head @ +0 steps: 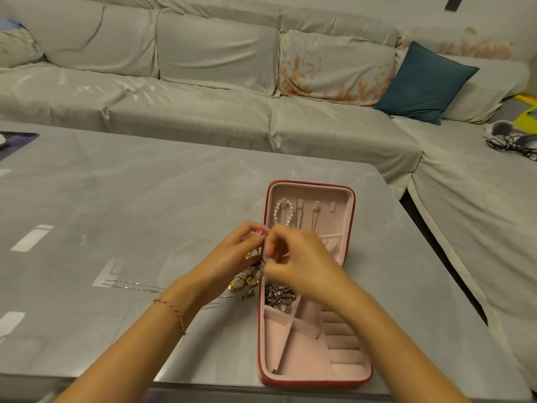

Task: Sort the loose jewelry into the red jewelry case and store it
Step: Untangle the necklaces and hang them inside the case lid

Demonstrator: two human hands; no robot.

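Head view: pearl bracelet (283, 212) inside red jewelry case (350, 191)

The red case (312, 286) lies open flat on the table, pink lining up; a pearl strand (282, 212) hangs in its far half; a silver chain (279, 296) fills a near compartment; loose gold and pearl jewelry (245, 279) lies heaped just left; a thin necklace (130, 284) stretches farther left.
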